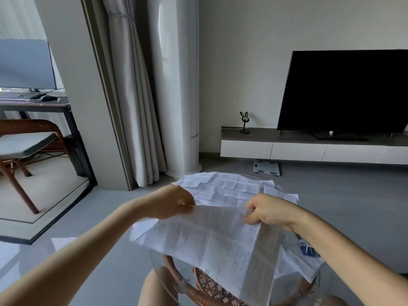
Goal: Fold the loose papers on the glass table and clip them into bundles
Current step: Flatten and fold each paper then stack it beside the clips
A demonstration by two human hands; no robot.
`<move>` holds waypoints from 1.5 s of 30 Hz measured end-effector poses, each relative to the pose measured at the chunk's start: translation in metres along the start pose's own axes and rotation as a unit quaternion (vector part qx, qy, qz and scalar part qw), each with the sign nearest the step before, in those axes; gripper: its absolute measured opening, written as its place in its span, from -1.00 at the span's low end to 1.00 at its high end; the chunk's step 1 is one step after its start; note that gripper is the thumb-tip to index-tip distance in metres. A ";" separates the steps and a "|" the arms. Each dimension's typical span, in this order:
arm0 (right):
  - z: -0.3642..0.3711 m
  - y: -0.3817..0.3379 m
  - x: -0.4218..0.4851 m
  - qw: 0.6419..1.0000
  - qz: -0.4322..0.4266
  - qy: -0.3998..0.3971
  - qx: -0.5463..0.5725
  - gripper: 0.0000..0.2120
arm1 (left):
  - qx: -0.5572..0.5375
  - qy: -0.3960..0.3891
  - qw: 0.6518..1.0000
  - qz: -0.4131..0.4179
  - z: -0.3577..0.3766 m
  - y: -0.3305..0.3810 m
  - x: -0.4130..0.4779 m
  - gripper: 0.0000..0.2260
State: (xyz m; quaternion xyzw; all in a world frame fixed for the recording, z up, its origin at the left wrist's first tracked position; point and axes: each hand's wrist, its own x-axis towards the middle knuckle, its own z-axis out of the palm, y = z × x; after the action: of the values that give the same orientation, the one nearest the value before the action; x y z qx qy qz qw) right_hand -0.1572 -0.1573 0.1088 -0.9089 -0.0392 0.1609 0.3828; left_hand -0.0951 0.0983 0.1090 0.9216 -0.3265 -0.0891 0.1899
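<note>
While left hand and right hand are pinching far corners of large creased white printed sheet, fingers curled on paper, folding step is seemingly running. Sheet is hanging just above round glass counter, more loose white papers lying beyond. Next move is likely calling for matching edges, pressing crease.

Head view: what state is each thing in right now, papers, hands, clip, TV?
Held sheet, unfolded, creased, lifted above the glass table.
Left hand, pinches the sheet's far left corner.
Right hand, grips its far right corner.
Far papers, spread open, flat on the table.
Blue clip, on papers at the right; clamped or not, cannot tell.
TV, screen dark.
</note>
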 end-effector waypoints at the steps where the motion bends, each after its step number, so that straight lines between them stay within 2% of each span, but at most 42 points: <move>1: 0.002 0.003 -0.002 1.000 -0.005 -0.016 -0.012 -0.74 | -0.037 -0.067 0.997 -0.006 -0.007 -0.002 -0.004 -0.87; 3: 0.008 0.005 -0.007 0.998 -0.015 -0.045 -0.029 -0.87 | -0.044 -0.186 0.981 -0.036 -0.018 -0.006 -0.010 -0.96; 5: 0.013 0.008 -0.011 0.997 -0.018 -0.062 -0.036 -0.82 | -0.035 -0.267 0.961 -0.059 -0.022 -0.017 -0.012 -0.91; 7: 0.014 0.013 -0.014 0.998 0.003 -0.053 -0.045 -0.81 | -0.087 -0.298 0.948 -0.066 -0.025 -0.033 -0.012 -0.80; 9: 0.012 0.018 -0.018 0.998 0.021 -0.054 -0.019 -0.86 | -0.237 -0.282 0.927 -0.065 -0.024 -0.052 -0.015 -0.82; 10: 0.014 0.021 -0.019 0.998 0.024 -0.062 0.022 -0.89 | -0.331 -0.245 0.910 -0.053 -0.022 -0.060 -0.014 -0.85; 12: 0.021 0.025 -0.021 0.990 0.027 -0.064 0.119 -0.81 | -0.466 -0.150 0.871 -0.038 -0.017 -0.066 -0.009 -0.81; 14: 0.030 0.028 -0.020 0.986 0.035 -0.041 0.161 -0.81 | -0.497 -0.072 0.862 -0.069 -0.008 -0.071 0.007 -0.91; 15: 0.034 0.030 -0.018 0.984 0.042 -0.024 0.170 -0.86 | -0.483 -0.025 0.868 -0.111 -0.003 -0.073 0.017 -0.86; 17: 0.041 0.038 -0.012 0.974 0.083 0.030 0.208 -0.91 | -0.362 0.096 0.904 -0.204 0.003 -0.078 0.036 -0.70; 18: 0.046 0.045 -0.009 0.964 0.110 0.058 0.236 -0.91 | -0.283 0.176 0.917 -0.218 0.006 -0.075 0.041 -0.70; 20: 0.058 0.059 -0.004 0.943 0.153 0.091 0.281 -0.87 | -0.110 0.295 0.932 -0.181 0.012 -0.066 0.041 -0.75; 22: 0.074 0.070 -0.001 0.928 0.185 0.100 0.307 -0.87 | -0.001 0.334 0.938 -0.094 0.025 -0.052 0.031 -0.81; 24: 0.088 0.079 0.003 0.913 0.210 0.108 0.334 -0.90 | 0.040 0.296 0.954 0.013 0.052 -0.040 0.016 -0.80; 27: 0.104 0.088 0.009 0.901 0.224 0.116 0.353 -0.93 | 0.080 0.082 0.988 0.101 0.105 -0.024 -0.008 -0.48; 30: 0.113 0.092 0.010 0.908 0.217 0.136 0.331 -0.87 | 0.103 -0.086 0.979 0.152 0.149 -0.028 -0.019 -0.53; 32: 0.116 0.094 0.008 0.914 0.207 0.161 0.309 -0.78 | 0.128 -0.147 0.968 0.157 0.156 -0.027 -0.024 -0.34; 35: 0.119 0.095 0.005 0.913 0.202 0.180 0.306 -0.84 | 0.176 -0.163 0.960 0.143 0.161 -0.019 -0.028 -0.21; 39: 0.125 0.095 0.007 0.897 0.234 0.160 0.340 -0.95 | 0.231 -0.102 0.949 0.187 0.177 -0.017 -0.035 -0.10; 41: 0.127 0.094 0.008 0.894 0.250 0.138 0.344 -0.82 | 0.242 -0.071 0.944 0.211 0.180 -0.018 -0.038 -0.15; 43: 0.129 0.094 0.006 0.903 0.236 0.122 0.337 -0.78 | 0.206 -0.093 0.954 0.196 0.179 -0.018 -0.041 -0.23; 45: 0.127 0.095 -0.003 0.941 0.192 0.142 0.240 -0.79 | 0.126 -0.119 0.972 0.161 0.181 -0.022 -0.045 -0.38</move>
State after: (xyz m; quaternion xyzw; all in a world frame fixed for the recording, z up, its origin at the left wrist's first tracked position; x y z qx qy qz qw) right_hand -0.2061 -0.1377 -0.0410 -0.7939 0.2307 0.1051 0.5527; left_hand -0.1695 0.0893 -0.0630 0.8562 -0.4995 -0.1250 0.0438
